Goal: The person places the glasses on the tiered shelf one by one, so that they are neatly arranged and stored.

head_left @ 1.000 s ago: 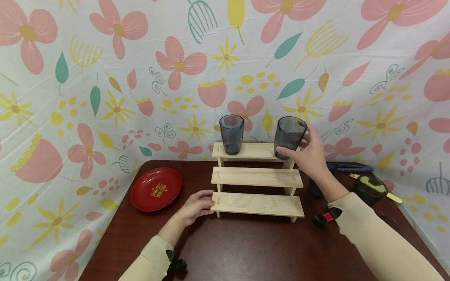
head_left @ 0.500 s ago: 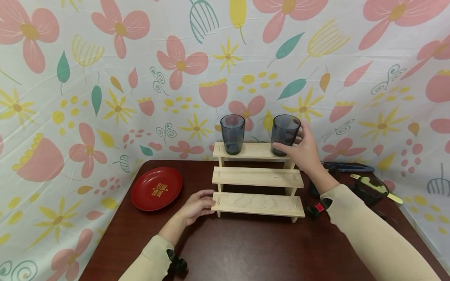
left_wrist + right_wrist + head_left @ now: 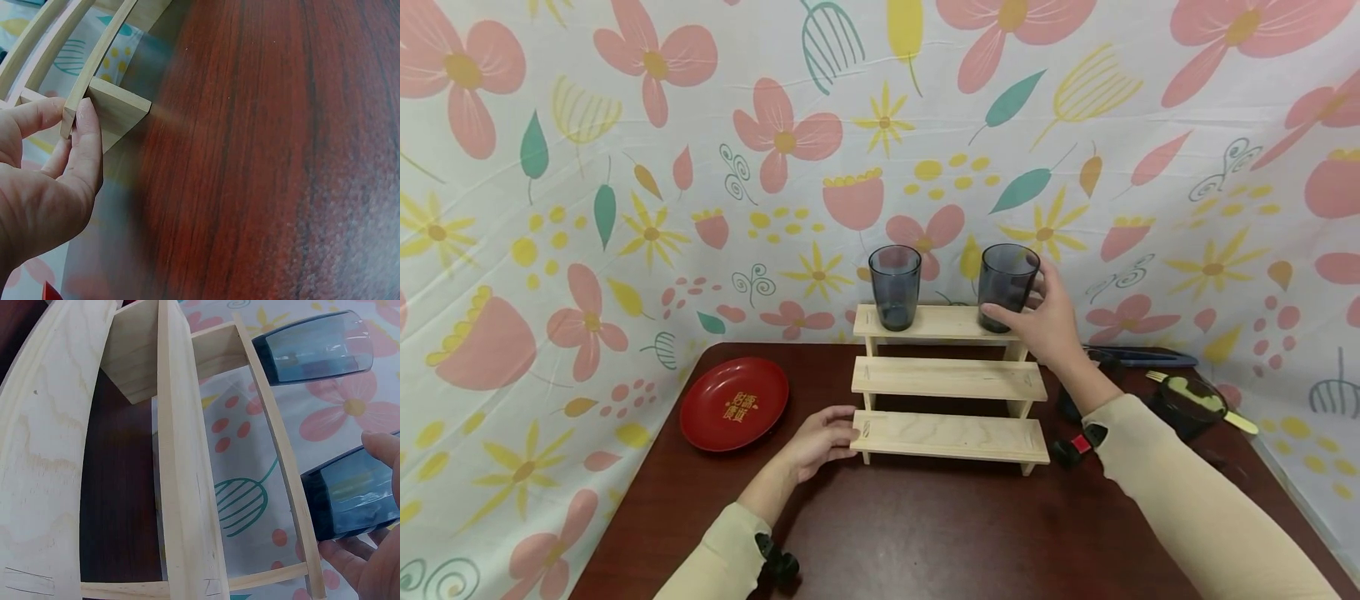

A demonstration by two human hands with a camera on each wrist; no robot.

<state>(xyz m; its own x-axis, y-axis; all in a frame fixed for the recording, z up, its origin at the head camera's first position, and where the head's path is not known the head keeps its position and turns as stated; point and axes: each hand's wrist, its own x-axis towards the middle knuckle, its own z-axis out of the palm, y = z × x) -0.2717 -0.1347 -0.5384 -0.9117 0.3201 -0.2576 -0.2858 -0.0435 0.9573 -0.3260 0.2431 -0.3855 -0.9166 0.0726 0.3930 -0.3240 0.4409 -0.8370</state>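
A three-step light wooden rack [image 3: 947, 377] stands on the dark table. On the left of its top step is a blue-grey drinking glass [image 3: 895, 287], upright. At the right end of that step my right hand [image 3: 1051, 323] grips a second blue-grey glass [image 3: 1003, 283], thumb in front and fingers behind. In the right wrist view this held glass [image 3: 356, 494] has its base right at the top board. My left hand [image 3: 820, 442] pinches the left end of the lowest board between thumb and fingers; the left wrist view shows the fingertips [image 3: 87, 115] under the board's edge.
A red plate [image 3: 733, 404] with gold characters lies left of the rack. Right of it, behind my right arm, are a dark bowl [image 3: 1187, 408], a yellow-handled fork [image 3: 1240, 422] and a long dark-blue item [image 3: 1150, 357]. A floral cloth [image 3: 775, 167] hangs behind the table.
My right hand has moved left with the second glass, which went from slightly tilted in front of the top step's right end to upright on it. My left hand has stayed put.
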